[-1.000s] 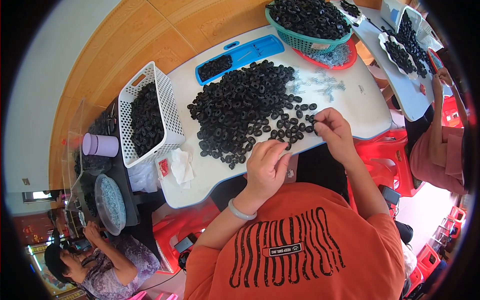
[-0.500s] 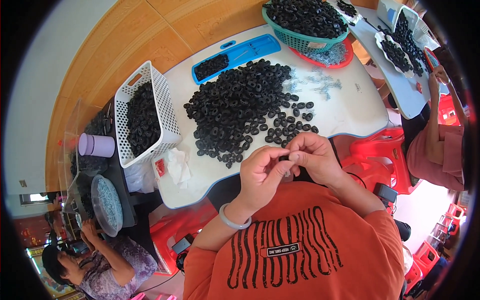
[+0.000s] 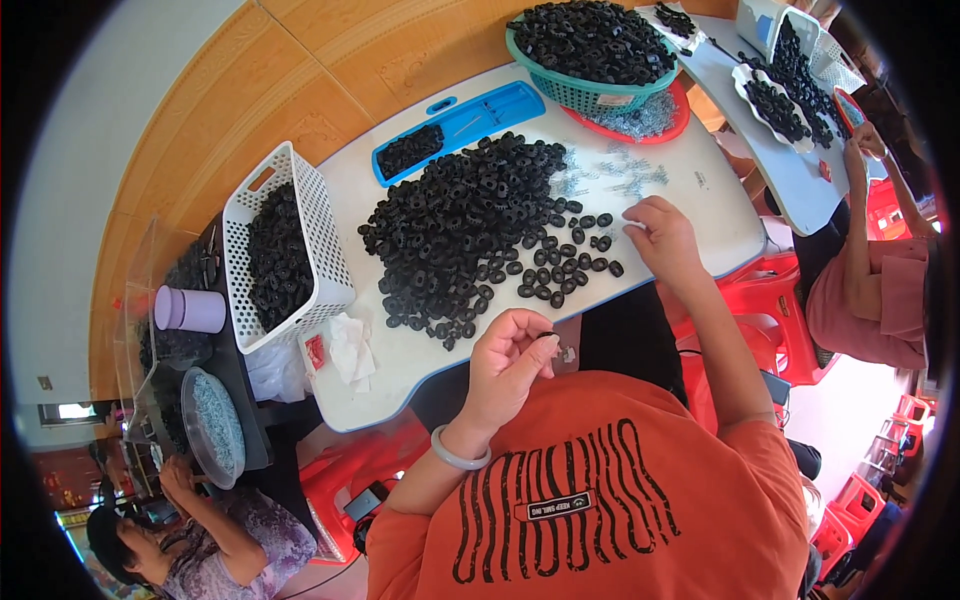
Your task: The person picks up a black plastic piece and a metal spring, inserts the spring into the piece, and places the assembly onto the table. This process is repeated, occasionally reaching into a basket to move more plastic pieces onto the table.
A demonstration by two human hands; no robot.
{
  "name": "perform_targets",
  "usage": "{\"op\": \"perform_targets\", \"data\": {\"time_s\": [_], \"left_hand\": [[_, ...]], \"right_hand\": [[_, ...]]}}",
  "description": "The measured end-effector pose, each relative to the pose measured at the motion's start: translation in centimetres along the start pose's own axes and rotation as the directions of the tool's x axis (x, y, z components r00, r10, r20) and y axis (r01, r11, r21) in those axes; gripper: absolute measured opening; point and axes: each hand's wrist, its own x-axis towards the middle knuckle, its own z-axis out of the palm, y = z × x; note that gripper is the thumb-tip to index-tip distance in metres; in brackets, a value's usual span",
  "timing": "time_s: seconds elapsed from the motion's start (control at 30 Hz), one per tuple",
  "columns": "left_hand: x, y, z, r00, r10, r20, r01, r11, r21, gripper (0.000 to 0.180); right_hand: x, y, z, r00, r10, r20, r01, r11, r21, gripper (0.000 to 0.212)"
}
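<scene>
While blk pc is pinched in L grip, R grip well apart, hold unclear

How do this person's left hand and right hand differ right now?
The left hand pinches a small black piece; whether the right hand holds anything is hard to tell. The left hand is near the body, the right hand out over the white table. A pale bracelet circles the left wrist, none the right. Both are bare.
</scene>
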Motion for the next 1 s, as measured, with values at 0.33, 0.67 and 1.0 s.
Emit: {"op": "perform_targets", "data": {"time_s": [0.33,0.67,1.0], "left_hand": [[-0.1,-1.0,0.0,0.997,-0.025,-0.068,0.034,0.992,0.125,0.02],[0.3,-1.2,-0.4,0.997,-0.01,-0.074,0.022,0.986,0.164,0.019],[-0.9,-1.2,-0.1,0.993,-0.006,-0.119,0.024,0.989,0.146,0.02]], "right_hand": [[0.2,0.6,0.1,0.981,-0.068,0.18,0.077,0.996,-0.045,0.018],[0.6,0.8,-0.1,0.983,-0.144,0.112,0.146,0.989,-0.006,0.014],[0.0,0.3,-0.3,0.991,-0.117,-0.07,0.123,0.988,0.091,0.004]]}}
